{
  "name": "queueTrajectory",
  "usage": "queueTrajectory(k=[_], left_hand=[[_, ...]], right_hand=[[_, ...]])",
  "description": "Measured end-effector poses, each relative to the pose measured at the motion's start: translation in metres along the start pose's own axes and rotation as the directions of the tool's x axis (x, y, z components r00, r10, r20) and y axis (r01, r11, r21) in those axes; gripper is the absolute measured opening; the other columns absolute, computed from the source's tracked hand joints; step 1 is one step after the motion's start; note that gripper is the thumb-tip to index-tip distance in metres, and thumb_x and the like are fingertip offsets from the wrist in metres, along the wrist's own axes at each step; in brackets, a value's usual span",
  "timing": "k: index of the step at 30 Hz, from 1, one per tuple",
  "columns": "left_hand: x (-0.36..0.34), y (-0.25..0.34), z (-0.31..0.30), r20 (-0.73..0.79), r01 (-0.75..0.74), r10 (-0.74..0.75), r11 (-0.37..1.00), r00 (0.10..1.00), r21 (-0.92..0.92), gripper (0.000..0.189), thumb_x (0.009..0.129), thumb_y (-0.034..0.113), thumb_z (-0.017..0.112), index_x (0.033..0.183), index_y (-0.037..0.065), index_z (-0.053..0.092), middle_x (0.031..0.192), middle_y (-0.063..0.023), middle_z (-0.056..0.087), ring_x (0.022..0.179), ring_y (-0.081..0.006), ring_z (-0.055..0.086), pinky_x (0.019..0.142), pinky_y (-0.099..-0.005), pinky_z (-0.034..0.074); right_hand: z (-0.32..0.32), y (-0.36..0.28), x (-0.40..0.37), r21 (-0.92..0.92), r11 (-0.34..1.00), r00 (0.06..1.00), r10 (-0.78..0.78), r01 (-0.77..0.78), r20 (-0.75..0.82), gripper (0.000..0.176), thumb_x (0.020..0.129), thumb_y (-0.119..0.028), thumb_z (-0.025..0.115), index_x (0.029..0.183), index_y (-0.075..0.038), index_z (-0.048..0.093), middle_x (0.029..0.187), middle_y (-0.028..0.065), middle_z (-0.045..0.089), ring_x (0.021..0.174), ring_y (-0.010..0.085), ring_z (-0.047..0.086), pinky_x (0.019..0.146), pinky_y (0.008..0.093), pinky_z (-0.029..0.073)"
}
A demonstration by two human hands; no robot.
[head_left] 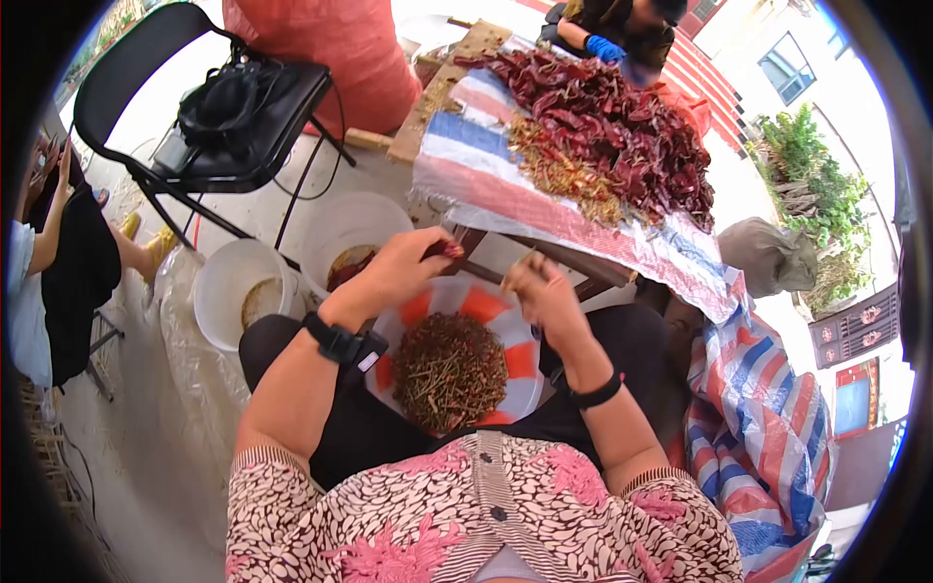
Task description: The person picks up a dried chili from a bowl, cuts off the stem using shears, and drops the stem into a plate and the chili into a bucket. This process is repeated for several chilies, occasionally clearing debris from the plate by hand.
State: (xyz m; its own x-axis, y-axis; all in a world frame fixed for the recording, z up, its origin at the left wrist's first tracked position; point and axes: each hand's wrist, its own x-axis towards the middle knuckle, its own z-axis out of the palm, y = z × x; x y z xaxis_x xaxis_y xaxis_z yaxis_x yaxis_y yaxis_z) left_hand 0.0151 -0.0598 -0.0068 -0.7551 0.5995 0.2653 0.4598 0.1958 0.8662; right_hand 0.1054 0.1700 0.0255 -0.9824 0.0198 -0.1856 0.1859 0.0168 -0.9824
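Note:
My left hand [403,264] is closed on a dark red dried chili [444,250], above the left rim of an orange and white bowl [523,361]. The bowl stands between my knees and holds a heap of chili stems [449,374]. My right hand [546,296] is raised over the bowl's right side, fingers bent together; whatever they hold is too blurred to tell. Beyond my hands, a pile of dried red chilies [622,126] lies on a striped sheet [466,165] over a low table, with loose yellowish seeds and bits [569,165] along its near side.
Left of the bowl stand two white tubs [238,291] [360,219]. A black folding chair [214,185] carries a black bag [228,102], near a red sack [321,58]. A person with a blue glove [604,49] is behind the table; another sits at far left.

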Motion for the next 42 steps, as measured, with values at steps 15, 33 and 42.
queueTrajectory(k=[15, 33, 42], left_hand=[[-0.006, -0.038, -0.001, 0.084, 0.211, -0.407, 0.625, 0.909, 0.751, 0.052, 0.075, 0.024, 0.068, 0.122, 0.009, 0.055, 0.112, -0.0181, 0.060, 0.106, -0.0376, 0.056, 0.090, -0.0476, 0.045], [0.001, -0.033, -0.007, 0.343, 0.169, -0.537, 0.691, 0.771, 0.703, 0.040, 0.081, 0.026, 0.064, 0.116, 0.007, 0.059, 0.108, -0.0187, 0.063, 0.103, -0.0369, 0.060, 0.084, -0.0473, 0.050], [-0.006, -0.034, -0.009, 0.323, 0.138, -0.457, 0.726, 0.829, 0.674, 0.029, 0.079, 0.020, 0.061, 0.105, 0.007, 0.066, 0.098, -0.0180, 0.068, 0.092, -0.0366, 0.065, 0.079, -0.0460, 0.052]], right_hand=[[-0.093, -0.042, 0.112, -0.902, 0.421, 0.806, -0.563, 0.093, -0.180, 0.025, 0.084, -0.022, 0.062, 0.106, -0.010, 0.064, 0.098, 0.0148, 0.064, 0.092, 0.0316, 0.063, 0.081, 0.0419, 0.048], [-0.254, -0.005, 0.325, -0.310, 0.938, 0.492, -0.346, 0.156, -0.799, 0.021, 0.084, -0.014, 0.068, 0.100, -0.004, 0.058, 0.066, 0.0016, 0.055, 0.040, 0.0113, 0.041, 0.034, 0.0271, 0.032], [-0.189, -0.054, 0.273, -0.028, 0.978, 0.770, -0.181, 0.208, -0.611, 0.017, 0.088, -0.016, 0.064, 0.100, -0.004, 0.062, 0.080, 0.0030, 0.060, 0.044, 0.0097, 0.038, 0.038, 0.0269, 0.032]])
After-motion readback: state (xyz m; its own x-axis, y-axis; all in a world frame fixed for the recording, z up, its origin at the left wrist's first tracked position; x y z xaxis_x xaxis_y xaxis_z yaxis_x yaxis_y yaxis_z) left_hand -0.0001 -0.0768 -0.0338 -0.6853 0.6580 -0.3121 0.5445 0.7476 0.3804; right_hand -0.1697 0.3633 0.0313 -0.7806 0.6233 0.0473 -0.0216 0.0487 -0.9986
